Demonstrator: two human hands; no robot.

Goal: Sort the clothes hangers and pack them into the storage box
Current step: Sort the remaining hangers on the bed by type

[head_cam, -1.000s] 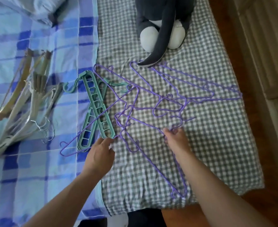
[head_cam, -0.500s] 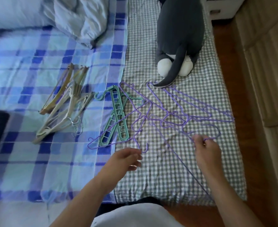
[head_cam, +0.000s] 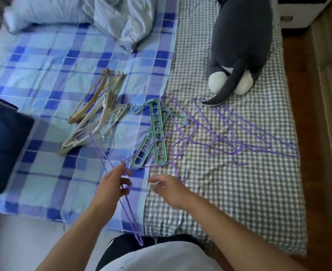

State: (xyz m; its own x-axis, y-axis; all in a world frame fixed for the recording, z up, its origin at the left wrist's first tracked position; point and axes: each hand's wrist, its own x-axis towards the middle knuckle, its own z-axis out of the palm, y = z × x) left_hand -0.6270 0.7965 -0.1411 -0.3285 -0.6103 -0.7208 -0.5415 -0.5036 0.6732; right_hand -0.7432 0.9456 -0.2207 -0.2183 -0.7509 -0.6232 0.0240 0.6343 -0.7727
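My left hand grips a thin purple wire hanger, lifted above the bed's front edge and running from upper left down to my lap. My right hand hovers just right of it with fingers loosely extended and nothing in them. Several more purple hangers lie tangled on the grey checked sheet. Two green slotted hangers lie crossed at the seam of the sheets. A pile of beige and wooden hangers lies on the blue plaid sheet. A dark blue box sits at the left edge.
A grey and white plush toy sits at the back right, its tail touching the purple hangers. A crumpled duvet and pillow lie at the back. Wooden floor runs along the bed's right side, with a white cabinet beyond.
One purple hanger has come off the tangle and is now in my left hand, left of the pile. My right hand let go of it and moved left. The view pulled back.
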